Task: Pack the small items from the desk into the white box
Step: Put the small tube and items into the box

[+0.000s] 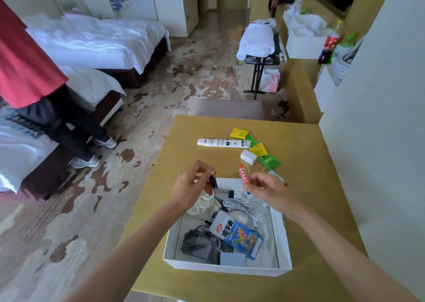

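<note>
The white box [227,268] sits at the near edge of the wooden desk [310,198]. Inside lie a blue snack packet [239,234], a white cable [243,204], a dark pouch [200,242] and a cloth bag [204,204]. My left hand [190,186] hovers over the box's far left corner, pinching a small black clip [212,181]. Over the far right corner, my right hand [269,190] holds a small red tube [243,175] upright. Farther back on the desk lie a white remote [223,143], a small white cube [248,157], and yellow [239,133] and green sachets [269,162].
A wall [379,140] borders the desk on the right. A padded stool [230,108] stands beyond the desk's far edge. A person in a red top [25,71] stands by the beds at left. Bottles [328,44] stand on a counter at the back right.
</note>
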### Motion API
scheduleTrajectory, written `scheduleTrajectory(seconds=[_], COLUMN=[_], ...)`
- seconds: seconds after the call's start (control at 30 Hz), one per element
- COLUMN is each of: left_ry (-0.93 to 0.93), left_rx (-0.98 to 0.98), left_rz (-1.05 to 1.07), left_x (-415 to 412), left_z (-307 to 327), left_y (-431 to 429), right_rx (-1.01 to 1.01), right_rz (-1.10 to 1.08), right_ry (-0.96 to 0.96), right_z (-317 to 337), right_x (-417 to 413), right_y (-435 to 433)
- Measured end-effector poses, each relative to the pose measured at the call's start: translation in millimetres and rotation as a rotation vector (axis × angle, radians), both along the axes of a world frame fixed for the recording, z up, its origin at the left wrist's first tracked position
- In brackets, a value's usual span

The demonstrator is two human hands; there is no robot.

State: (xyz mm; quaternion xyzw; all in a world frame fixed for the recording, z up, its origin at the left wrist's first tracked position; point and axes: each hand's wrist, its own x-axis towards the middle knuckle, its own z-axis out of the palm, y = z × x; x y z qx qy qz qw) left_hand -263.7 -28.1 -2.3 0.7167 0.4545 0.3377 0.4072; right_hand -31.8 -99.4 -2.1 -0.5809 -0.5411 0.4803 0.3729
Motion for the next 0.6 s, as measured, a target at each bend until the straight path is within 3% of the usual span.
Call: scheduleTrajectory(seconds=[0.17,0.5,0.6], left_ry=[0.099,0.52,0.61], left_rx=[-0.115,0.014,0.102], left_rz=[0.003,-0.235,-0.3], left_x=[0,10,11], left_z=[-32,-83,-89], left_y=[-13,1,2], right_rx=[-0.011,-0.043,0.002], right_rz=[-0.024,-0.158,-0.209], right_ry=[-0.132,-0.382,-0.554], right_z=[-18,-40,-45], right_x=[-15,-33,-32], right_y=[-23,-50,-55])
